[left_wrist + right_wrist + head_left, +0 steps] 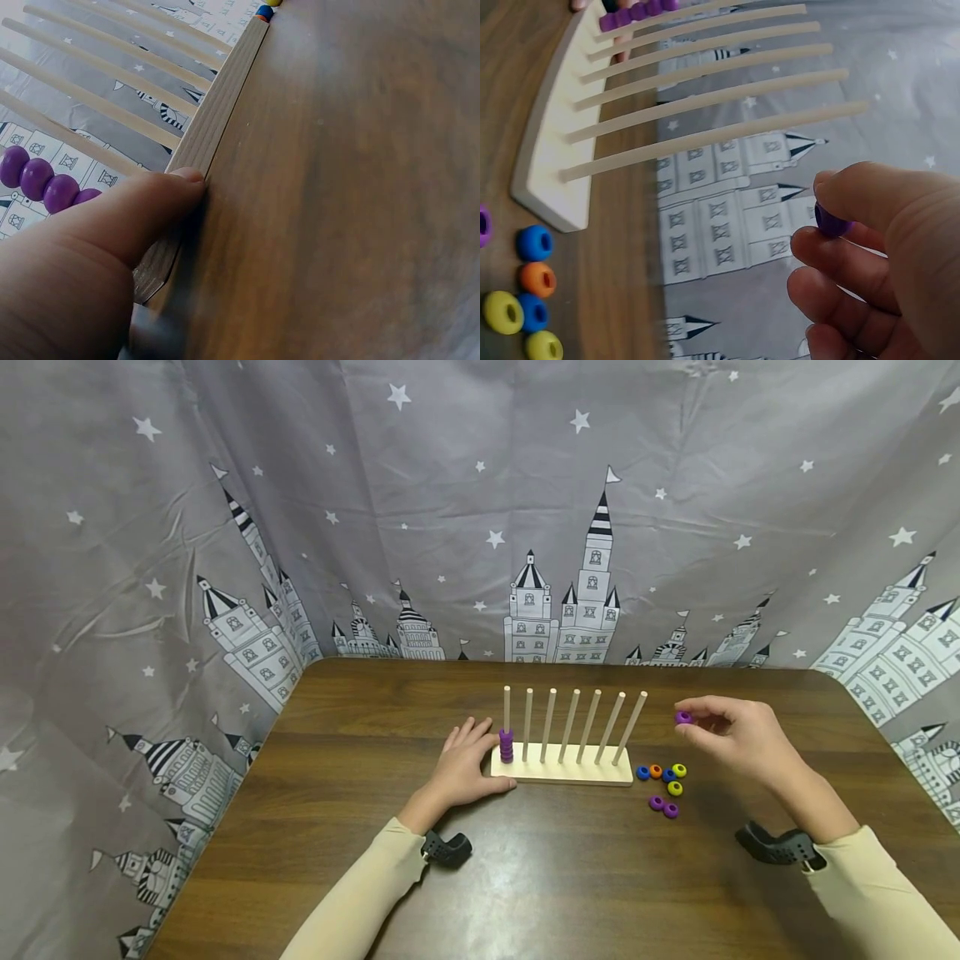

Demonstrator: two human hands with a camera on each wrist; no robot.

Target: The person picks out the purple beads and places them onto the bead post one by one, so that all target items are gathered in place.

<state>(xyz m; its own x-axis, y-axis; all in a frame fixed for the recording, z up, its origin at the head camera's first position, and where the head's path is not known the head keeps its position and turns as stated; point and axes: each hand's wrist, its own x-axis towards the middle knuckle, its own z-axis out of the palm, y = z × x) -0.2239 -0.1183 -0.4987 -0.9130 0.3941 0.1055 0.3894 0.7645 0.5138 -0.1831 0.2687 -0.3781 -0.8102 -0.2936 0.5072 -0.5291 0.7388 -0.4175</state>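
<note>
A pale wooden peg stand (pixel 558 770) with a row of upright pegs stands on the table. Several purple beads (pixel 506 747) are stacked on its leftmost peg. My left hand (pixel 463 768) grips the stand's left end, the thumb along the front edge and the fingers spread behind. In the left wrist view that thumb (pixel 154 206) touches the base's edge. Raised right of the stand, my right hand (pixel 738 735) pinches one purple bead (pixel 829 222) between thumb and finger. Its hole shows in the head view.
Loose beads lie right of the stand: blue (pixel 642 772), orange (pixel 656 771) and yellow (pixel 675 788) ones, with two purple beads (pixel 671 811) nearer the front. A grey curtain (pixel 450 510) printed with castles and stars hangs behind the brown table (pixel 525 877).
</note>
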